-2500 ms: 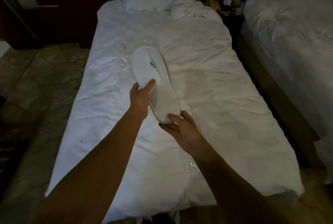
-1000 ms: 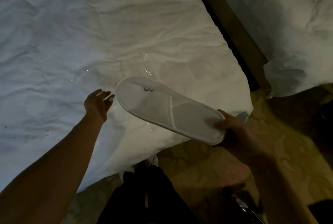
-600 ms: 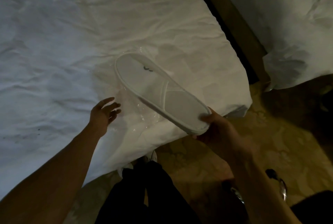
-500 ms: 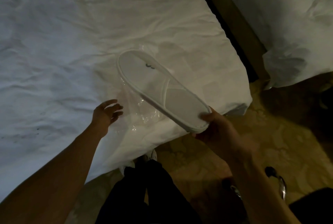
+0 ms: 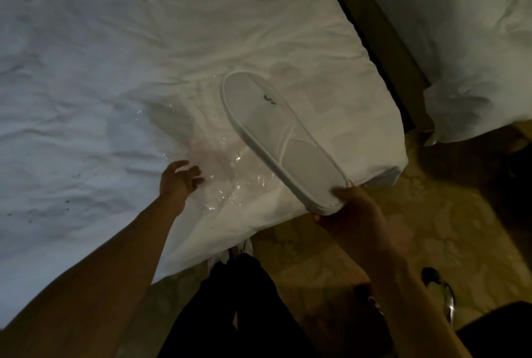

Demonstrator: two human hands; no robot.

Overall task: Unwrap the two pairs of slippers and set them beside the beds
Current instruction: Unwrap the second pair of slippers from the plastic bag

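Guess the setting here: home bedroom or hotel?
Probably a hotel twin room: two beds, near and far, in plain white linen, a thin white disposable slipper, and its clear plastic wrapper lying on the near bed.

Matt white cloth slipper [image 5: 276, 139]; glossy crinkled clear plastic wrapper [image 5: 230, 176]; creased cotton-like bedsheet [image 5: 115, 70]

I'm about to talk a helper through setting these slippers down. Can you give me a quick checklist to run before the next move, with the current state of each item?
1. Slippers out of the plastic: ok.
2. Right hand grips the slippers' end: ok.
3. Left hand free, fingers relaxed: ok.
4. Plastic wrapper lies loose on the bed: ok.
5. Two slippers in the stack: cannot tell.
6. Second pair unwrapped: cannot tell, not in view.
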